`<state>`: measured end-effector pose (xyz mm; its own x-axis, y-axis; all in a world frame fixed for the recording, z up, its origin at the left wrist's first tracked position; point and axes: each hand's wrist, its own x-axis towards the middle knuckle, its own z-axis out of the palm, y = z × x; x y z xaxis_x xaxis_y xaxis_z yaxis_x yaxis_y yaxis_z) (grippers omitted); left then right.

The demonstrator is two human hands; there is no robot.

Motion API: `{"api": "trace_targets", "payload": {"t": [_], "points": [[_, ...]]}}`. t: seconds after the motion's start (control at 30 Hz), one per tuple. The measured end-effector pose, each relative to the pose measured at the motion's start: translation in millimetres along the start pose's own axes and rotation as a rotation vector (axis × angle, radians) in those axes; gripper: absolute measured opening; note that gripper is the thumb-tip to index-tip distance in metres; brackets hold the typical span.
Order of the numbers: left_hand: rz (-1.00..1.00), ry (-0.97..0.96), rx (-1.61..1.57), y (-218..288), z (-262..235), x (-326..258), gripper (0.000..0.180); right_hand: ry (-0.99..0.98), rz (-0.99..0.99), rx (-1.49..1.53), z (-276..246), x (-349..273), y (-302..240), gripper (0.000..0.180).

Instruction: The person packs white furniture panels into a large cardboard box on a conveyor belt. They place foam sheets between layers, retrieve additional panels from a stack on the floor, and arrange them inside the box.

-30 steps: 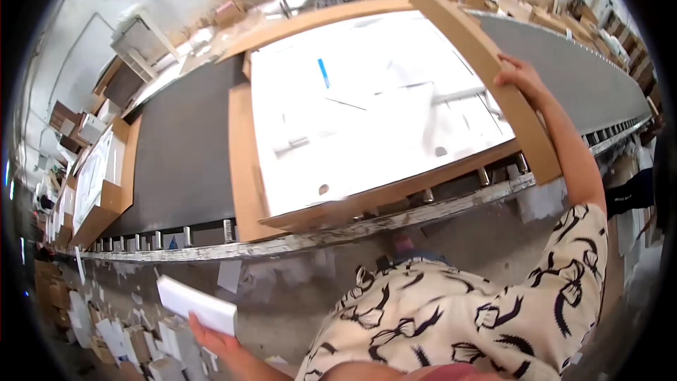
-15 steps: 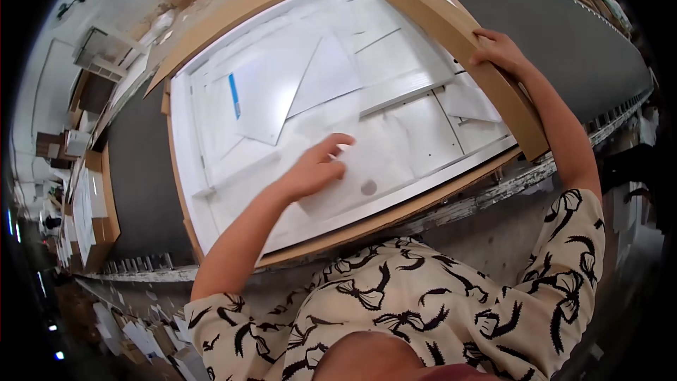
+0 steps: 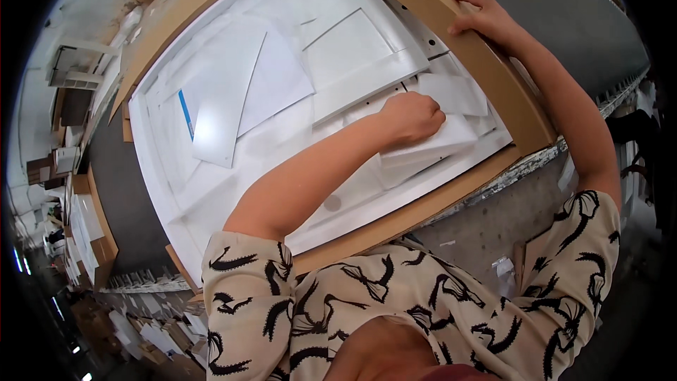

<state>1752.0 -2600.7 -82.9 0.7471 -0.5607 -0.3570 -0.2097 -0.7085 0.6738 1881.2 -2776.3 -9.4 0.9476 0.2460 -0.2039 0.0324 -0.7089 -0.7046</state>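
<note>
left hand grip: the left hand is curled into a loose fist, knuckles up, pressing down on a small flat white packet; whether the fingers pinch its edge cannot be told.
packet place: under and just toward the body from the fist, lying on the white foam sheets inside the open cardboard carton.
right hand grip: the right hand is closed over the raised cardboard flap, fingers wrapped on its far edge, holding it upright.
beside the fist: a long white panel runs away from the knuckles; another small white slab lies just right of them.
further out: a thin white sheet with a blue strip rests well to the left.
risk, flap: if the right hand slackens, the flap would likely fall onto the left wrist and the packet.
risk, packet: it looks unseated; pressed off-centre it may tilt or slide under the panel.
risk, foam: hard pushing could dent the soft sheets.
risk, carton: it overhangs the conveyor edge; leaning weight may tip it.
</note>
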Motion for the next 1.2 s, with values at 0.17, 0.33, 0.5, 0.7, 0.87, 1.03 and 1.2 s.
{"api": "trace_targets", "payload": {"t": [0.17, 0.33, 0.5, 0.7, 0.87, 1.03, 1.2], "points": [[0.119, -0.134, 0.238, -6, 10, -19, 0.029, -0.019, 0.018, -0.007, -3, 7, 0, 0.078], [0.444, 0.6, 0.474, -22, 25, 24, 0.039, -0.071, 0.009, 0.034, 5, 14, -4, 0.079], [0.262, 0.444, 0.65, -13, 32, 48, 0.052, -0.07, -0.009, 0.016, 10, 13, -1, 0.079], [0.206, 0.395, 0.47, -8, 30, 48, 0.056, -0.057, -0.019, -0.018, 11, 14, -2, 0.081], [0.19, 0.32, 0.487, 5, 55, 41, 0.041, -0.063, -0.016, -0.011, 22, 12, -5, 0.081], [0.127, 0.367, 0.543, 8, 66, 39, 0.039, -0.09, -0.025, -0.016, 22, 9, -13, 0.08], [0.109, 0.353, 0.475, 0, 63, 22, 0.047, -0.1, -0.011, 0.017, 27, 1, -19, 0.079]]}}
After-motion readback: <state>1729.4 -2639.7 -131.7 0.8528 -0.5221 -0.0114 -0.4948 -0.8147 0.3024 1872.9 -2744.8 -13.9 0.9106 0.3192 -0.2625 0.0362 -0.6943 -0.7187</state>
